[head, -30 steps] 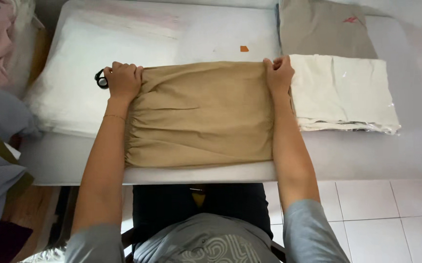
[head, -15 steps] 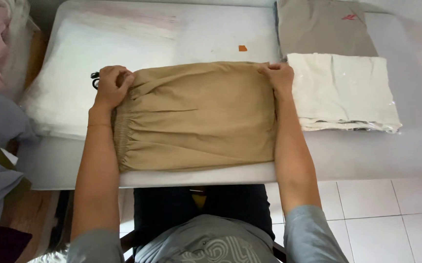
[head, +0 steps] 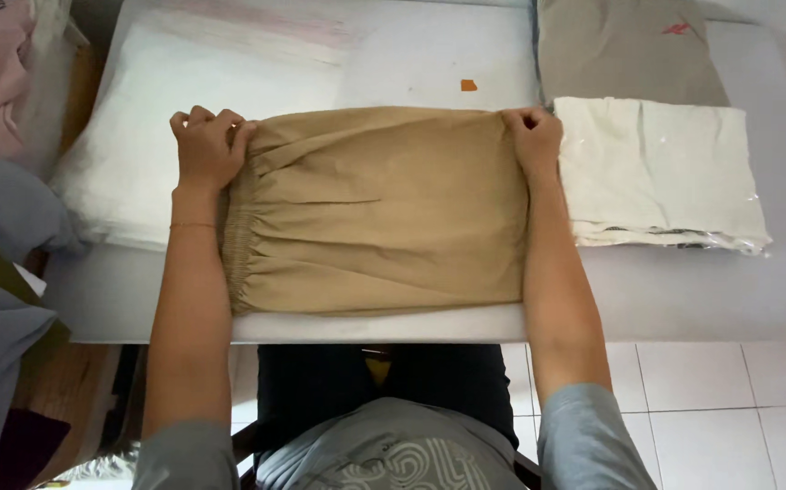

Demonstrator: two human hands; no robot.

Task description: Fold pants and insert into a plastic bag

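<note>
We are working at a white table (head: 665,299), the biggest thing before us, with white floor tiles showing below its near edge. On it we are holding a folded tan garment (head: 379,213) with a gathered elastic band along its left side; it is lying flat in the middle of the table, its near edge at the table's edge. To its right a cream folded cloth in clear wrap (head: 656,172) is lying just beside it, and behind that a grey-brown folded piece (head: 620,50). A white plastic sheet (head: 139,154) is spreading out to the left.

Our left hand (head: 207,145) is closed on the garment's far left corner, and our right hand (head: 531,136) is pinching the far right corner. Compared with a second ago, the left hand has been drawing inward, bunching that corner and now covering the small dark object that was showing beside it; the right is keeping its place. The cloth is getting narrower and tidier. A small orange scrap (head: 469,85) is lying beyond.
</note>
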